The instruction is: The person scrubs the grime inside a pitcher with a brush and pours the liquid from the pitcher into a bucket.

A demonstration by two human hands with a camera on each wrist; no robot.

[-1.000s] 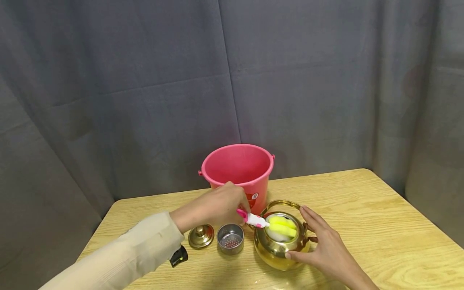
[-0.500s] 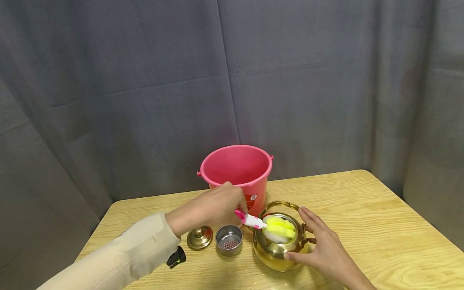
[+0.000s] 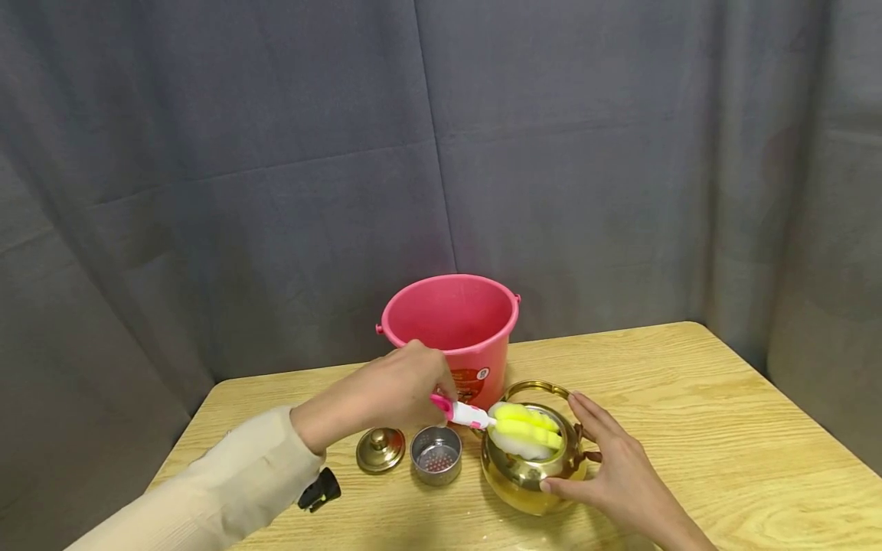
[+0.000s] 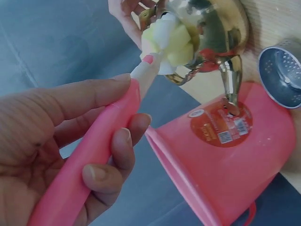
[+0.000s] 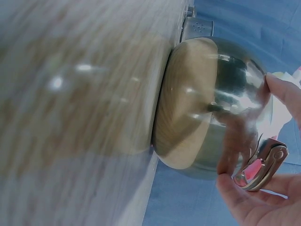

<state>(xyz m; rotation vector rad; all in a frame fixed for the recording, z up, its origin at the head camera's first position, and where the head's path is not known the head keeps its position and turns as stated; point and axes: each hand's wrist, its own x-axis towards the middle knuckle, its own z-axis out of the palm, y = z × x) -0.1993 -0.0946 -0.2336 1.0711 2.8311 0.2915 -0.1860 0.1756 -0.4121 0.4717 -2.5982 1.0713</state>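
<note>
My left hand [image 3: 406,386] grips the pink handle of a sponge brush [image 4: 89,153], its fingers wrapped round it in the left wrist view. The yellow and white sponge head [image 3: 525,432] sits tilted in the mouth of a brass teapot [image 3: 520,490], partly above the rim. On the teapot's right side, my right hand [image 3: 620,467] holds it between the thumb at the front and the fingers near the handle joint. The inside of the teapot is hidden by the sponge. The spout [image 4: 230,77] points towards the bucket.
A pink bucket [image 3: 485,379] stands behind the teapot, close to the spout. Left of the teapot are a metal strainer basket [image 3: 437,476] and a brass lid [image 3: 381,457] on the wooden table [image 3: 723,428]. A grey curtain [image 3: 586,168] hangs behind.
My left hand has shifted left and slightly up, drawing the sponge brush a little out of the teapot's mouth. The right hand and teapot have hardly moved.
</note>
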